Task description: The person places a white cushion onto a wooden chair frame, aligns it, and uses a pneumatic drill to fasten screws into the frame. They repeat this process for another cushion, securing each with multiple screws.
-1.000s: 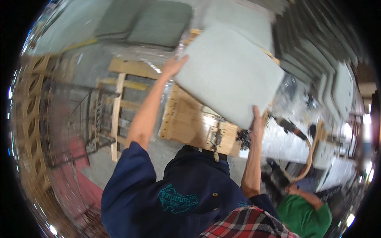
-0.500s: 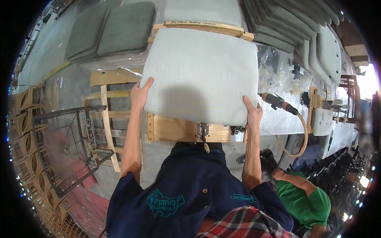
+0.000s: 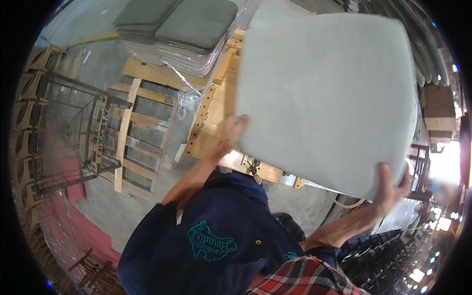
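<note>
Filling the upper right of the view, a large pale grey-green square seat cushion (image 3: 327,98), covered in fine woven fabric with rounded corners, is held raised and tilted between both hands. The left hand (image 3: 231,137) is clasped on its lower left edge, fingers curled against the fabric; the right hand (image 3: 391,189) is clamped on its lower right corner, fingers wrapped over the rim. The cushion is judged light for its size and padded soft on its face, yet stiff enough to keep its flat shape; it is best taken by opposite edges, as is done here, since the woven cover offers fair grip.

Just behind the left hand, a pale wooden work frame (image 3: 216,118) with a row of holes along its edge is seen, partly hidden by the cushion. Further beyond the left hand, a stack of darker grey-green cushions (image 3: 182,24) lies under clear plastic wrap. Well out to the left of the left hand, a slatted wooden pallet (image 3: 135,132) rests on the grey floor, with a dark metal wire rack (image 3: 69,132) beside it.
</note>
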`<state>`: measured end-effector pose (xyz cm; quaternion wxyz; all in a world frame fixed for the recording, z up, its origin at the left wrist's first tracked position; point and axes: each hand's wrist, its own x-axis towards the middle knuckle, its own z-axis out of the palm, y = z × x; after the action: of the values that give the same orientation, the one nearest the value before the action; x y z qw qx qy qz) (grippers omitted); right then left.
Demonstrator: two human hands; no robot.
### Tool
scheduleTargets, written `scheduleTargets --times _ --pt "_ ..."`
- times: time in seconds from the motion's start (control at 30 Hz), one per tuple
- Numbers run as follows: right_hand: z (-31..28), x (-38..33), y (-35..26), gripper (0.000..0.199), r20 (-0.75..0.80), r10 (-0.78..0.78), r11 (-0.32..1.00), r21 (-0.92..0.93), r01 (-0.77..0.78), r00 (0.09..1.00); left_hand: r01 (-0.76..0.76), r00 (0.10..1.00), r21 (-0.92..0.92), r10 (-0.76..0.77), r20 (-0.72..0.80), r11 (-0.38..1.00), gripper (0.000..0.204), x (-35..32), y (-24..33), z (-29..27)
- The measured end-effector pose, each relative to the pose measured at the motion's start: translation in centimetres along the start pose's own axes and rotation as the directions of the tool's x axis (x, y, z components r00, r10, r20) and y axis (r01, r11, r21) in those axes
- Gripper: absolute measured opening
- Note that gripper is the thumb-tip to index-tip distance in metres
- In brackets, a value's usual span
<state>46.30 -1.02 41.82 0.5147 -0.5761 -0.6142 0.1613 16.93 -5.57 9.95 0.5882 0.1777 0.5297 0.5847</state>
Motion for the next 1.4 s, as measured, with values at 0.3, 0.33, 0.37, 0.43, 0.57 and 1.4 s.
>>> scheduleTargets --times 0.3,0.33,0.37,0.43,0.57,1.4 --pt "2.6 -6.2 -9.4 0.085 -0.147 -0.604 0.795 -0.052 0.604 0.783 -0.018 0.872 -0.490 0.253 0.418 0.871 0.087 3.8 9.7 14.7" --pt "3.8 -7.5 -6.9 0.087 -0.166 -0.557 0.827 -0.022 0.562 0.814 -0.004 0.881 -0.537 0.257 0.397 0.843 0.088 3.1 9.3 16.1" --pt "4.7 -8.9 -4.4 0.088 -0.192 -0.504 0.858 0.002 0.514 0.842 0.029 0.894 -0.579 0.238 0.379 0.814 0.089 1.7 8.2 17.5" --pt "5.5 -10.8 -0.7 0.085 -0.071 -0.516 0.855 0.018 0.518 0.854 0.037 0.920 -0.654 0.230 0.317 0.756 0.089 -1.3 7.5 18.6" --pt "6.4 -9.3 -5.1 0.064 0.135 -0.649 0.755 -0.001 0.655 0.749 0.071 0.938 -0.638 0.166 0.305 0.767 0.085 -1.1 5.0 17.2" --pt "16.8 -13.0 3.4 0.062 0.641 -0.498 0.751 -0.019 0.660 0.584 0.293 0.955 -0.348 -0.292 0.055 0.891 0.063 1.7 -8.9 2.0"
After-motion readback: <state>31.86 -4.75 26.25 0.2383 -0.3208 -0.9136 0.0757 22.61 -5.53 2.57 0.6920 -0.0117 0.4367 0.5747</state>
